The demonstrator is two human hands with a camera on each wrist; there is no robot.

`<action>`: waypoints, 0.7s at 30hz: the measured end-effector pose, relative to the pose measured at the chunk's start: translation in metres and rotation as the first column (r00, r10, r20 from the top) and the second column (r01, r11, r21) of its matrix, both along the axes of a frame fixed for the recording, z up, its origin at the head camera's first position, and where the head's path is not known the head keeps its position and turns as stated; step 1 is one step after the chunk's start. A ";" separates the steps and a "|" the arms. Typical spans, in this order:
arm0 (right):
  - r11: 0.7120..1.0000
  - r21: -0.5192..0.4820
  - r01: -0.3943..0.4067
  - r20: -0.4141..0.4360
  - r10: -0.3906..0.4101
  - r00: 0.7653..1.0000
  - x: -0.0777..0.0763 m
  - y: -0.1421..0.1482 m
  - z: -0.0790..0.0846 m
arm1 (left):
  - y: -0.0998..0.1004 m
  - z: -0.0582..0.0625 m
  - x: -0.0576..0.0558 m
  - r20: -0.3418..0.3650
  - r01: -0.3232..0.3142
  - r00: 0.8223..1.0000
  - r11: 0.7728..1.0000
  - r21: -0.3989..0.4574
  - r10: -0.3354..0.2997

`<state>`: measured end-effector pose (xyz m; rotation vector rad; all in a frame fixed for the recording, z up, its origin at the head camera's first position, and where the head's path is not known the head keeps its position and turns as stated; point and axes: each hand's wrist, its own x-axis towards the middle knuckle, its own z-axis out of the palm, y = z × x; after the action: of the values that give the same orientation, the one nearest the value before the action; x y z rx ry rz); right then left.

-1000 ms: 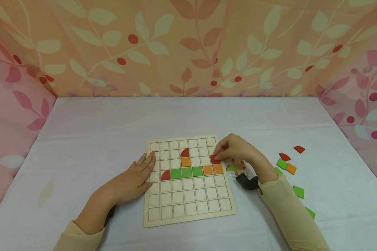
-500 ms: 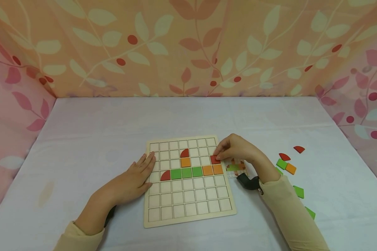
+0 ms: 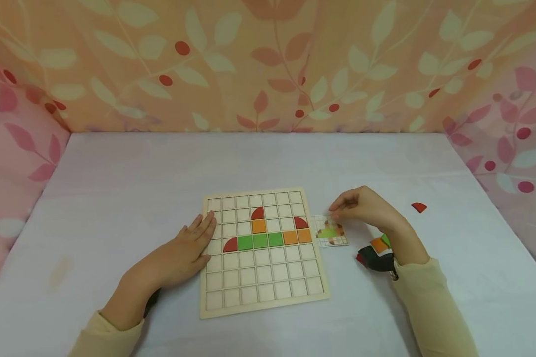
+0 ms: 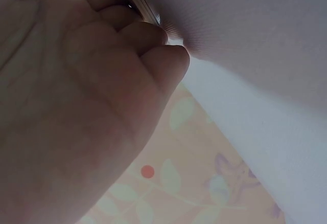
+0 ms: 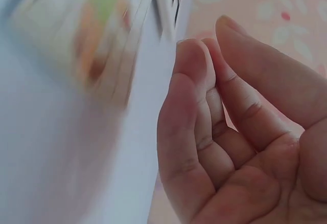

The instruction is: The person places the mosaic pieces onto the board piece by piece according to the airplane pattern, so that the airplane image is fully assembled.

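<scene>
A pale wooden grid board (image 3: 262, 273) lies on the table in the head view. My left hand (image 3: 183, 255) rests flat with its fingertips over the board's left edge. One row of the board holds a red quarter-circle tile (image 3: 230, 245), green square tiles (image 3: 261, 240) and orange square tiles (image 3: 297, 237). Above that row are an orange square (image 3: 259, 226) with a red quarter circle (image 3: 258, 213) over it. Another red quarter circle (image 3: 301, 222) sits near the right edge. My right hand (image 3: 366, 208) hovers right of the board, fingers loosely bent, nothing between them.
A small printed pattern card (image 3: 331, 232) lies against the board's right side, partly under my right fingertips in the head view. A loose red quarter circle (image 3: 419, 207) is farther right. Orange (image 3: 378, 245) and green (image 3: 386, 240) tiles show beside the black wrist camera (image 3: 375, 259).
My right hand has let go of the red quarter circle at the board's right side and moved right, toward the loose tiles. The left hand stays on the board's edge.
</scene>
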<state>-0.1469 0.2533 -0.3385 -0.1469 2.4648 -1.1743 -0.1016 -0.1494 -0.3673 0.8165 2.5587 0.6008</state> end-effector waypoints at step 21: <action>0.997 -0.002 -0.074 0.107 0.073 0.992 0.050 0.055 -0.009 | 0.000 0.001 -0.004 0.018 0.000 1.000 1.000 -0.012 0.000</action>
<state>-0.0973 0.3079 -0.3471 -0.1683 2.3469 -1.1196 -0.1055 -0.1491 -0.3664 0.8032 2.5436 0.5891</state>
